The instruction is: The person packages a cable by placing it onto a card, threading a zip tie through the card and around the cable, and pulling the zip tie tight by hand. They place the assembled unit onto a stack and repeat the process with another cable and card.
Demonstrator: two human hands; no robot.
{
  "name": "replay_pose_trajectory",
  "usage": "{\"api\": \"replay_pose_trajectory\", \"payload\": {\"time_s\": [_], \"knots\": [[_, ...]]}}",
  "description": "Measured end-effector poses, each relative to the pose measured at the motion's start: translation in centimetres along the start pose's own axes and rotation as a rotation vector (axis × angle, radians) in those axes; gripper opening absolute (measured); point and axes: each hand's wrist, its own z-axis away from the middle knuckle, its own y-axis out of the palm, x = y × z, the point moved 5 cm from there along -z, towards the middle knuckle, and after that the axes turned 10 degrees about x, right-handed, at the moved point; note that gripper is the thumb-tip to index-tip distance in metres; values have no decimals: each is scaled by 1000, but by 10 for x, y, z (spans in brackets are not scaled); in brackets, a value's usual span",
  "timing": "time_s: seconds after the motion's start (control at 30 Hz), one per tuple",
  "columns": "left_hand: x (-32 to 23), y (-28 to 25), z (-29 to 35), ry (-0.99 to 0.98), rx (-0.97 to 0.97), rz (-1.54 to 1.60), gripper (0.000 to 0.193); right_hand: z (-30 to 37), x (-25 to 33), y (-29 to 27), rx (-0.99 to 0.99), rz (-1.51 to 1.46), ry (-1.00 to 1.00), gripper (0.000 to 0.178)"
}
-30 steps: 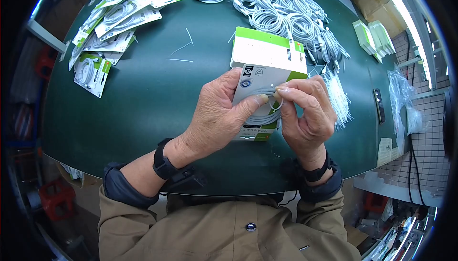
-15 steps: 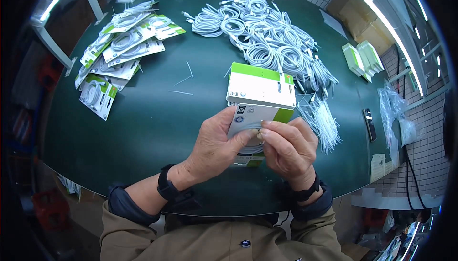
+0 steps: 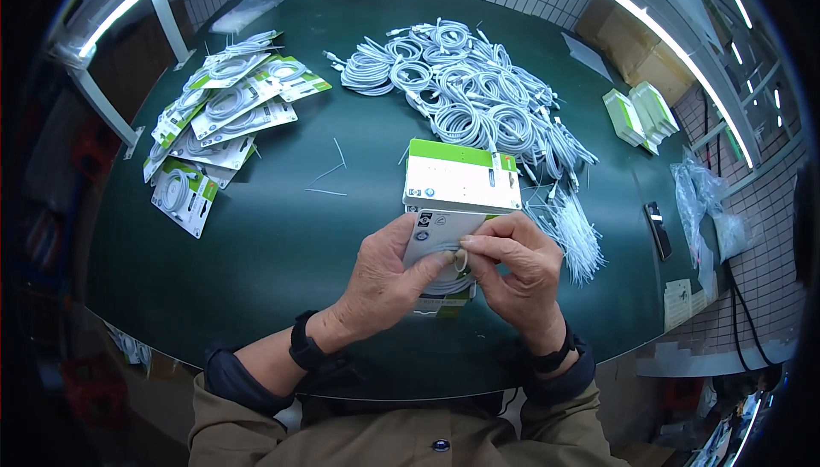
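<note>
Holding a white-and-green card with a coiled white cable at its face, the left hand keeps its grip clasped on the card's left edge, thumb in front, just on the near side of the card stack. The right hand has its grip pinched on a thin white loop by the coil. Beyond the card stack lies a cable heap; right of it, white ties; well to its left, carded cables overlap on the green worktop.
</note>
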Motion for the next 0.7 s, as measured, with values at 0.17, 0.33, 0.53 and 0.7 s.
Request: {"api": "replay_pose_trajectory", "payload": {"time_s": [0.17, 0.33, 0.53, 0.7], "knots": [[-6, -2, -4, 20, 0, 71, 33, 6, -13, -20, -203, -151, 55, 24], [-5, 8, -4, 29, 33, 153, 36, 16, -69, 4, -134, -892, 647, 18], [-4, 9, 0, 20, 109, 61, 37, 25, -72, 31, 190, -1386, 733, 19], [-4, 11, 0, 25, 118, 83, 34, 25, -77, 35, 213, -1465, 646, 20]]}}
